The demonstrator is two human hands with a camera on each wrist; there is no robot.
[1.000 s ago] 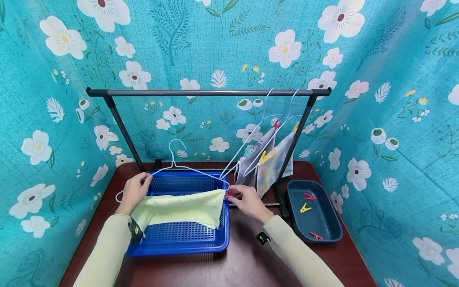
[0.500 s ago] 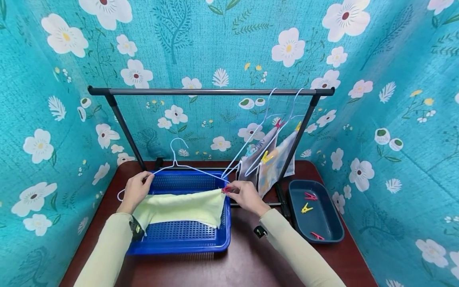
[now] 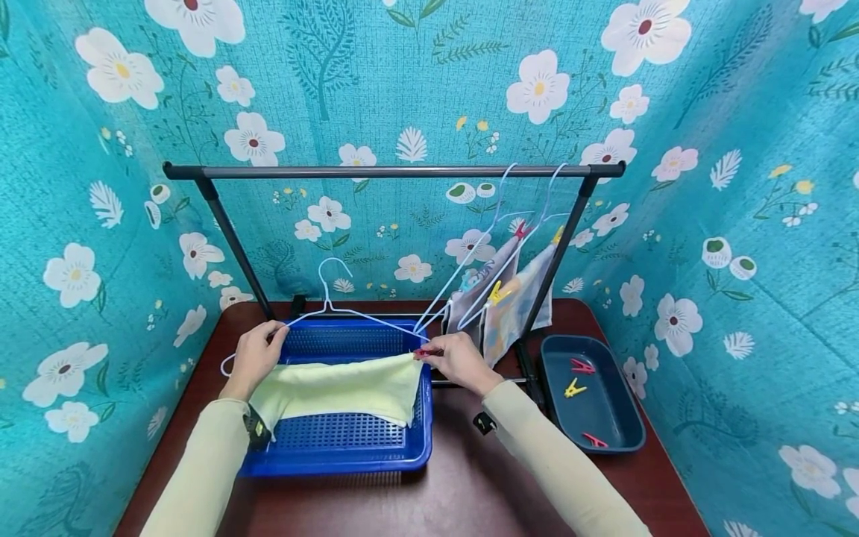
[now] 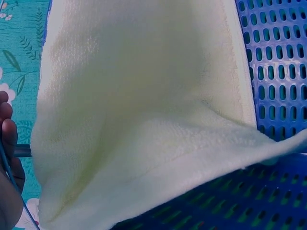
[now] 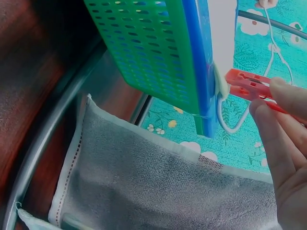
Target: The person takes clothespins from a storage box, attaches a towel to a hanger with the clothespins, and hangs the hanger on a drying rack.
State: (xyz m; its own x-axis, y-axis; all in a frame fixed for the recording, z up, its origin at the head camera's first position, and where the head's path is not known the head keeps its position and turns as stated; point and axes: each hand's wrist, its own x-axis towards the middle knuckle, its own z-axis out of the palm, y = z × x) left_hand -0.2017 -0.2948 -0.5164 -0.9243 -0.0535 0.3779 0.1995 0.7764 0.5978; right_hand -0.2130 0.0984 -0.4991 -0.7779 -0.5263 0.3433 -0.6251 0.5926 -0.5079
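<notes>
A pale yellow towel [image 3: 342, 388] lies stretched over the blue basket [image 3: 335, 461], below a light blue wire hanger [image 3: 362, 315]. My left hand [image 3: 253, 359] grips the hanger's left arm; the left wrist view shows its fingers [image 4: 9, 132] by the wire at the edge. With thumb and fingers my right hand [image 3: 461, 363] pinches a red clothespin [image 5: 249, 85] by its handles. The clothespin's nose meets the towel's right top corner, close to the hanger's curved end. Whether its tips clamp both towel and wire, I cannot tell.
A black rack [image 3: 396, 172] stands behind the basket. Two hangers at its right carry a grey towel [image 5: 158, 167] and a checked towel [image 3: 505, 328], pegged with clothespins. At right sits a dark tray [image 3: 631, 425] with red clothespins and a yellow clothespin [image 3: 573, 388].
My right hand has moved slightly left and up, bringing the red clothespin onto the towel's right corner by the hanger. The left hand stays on the hanger.
</notes>
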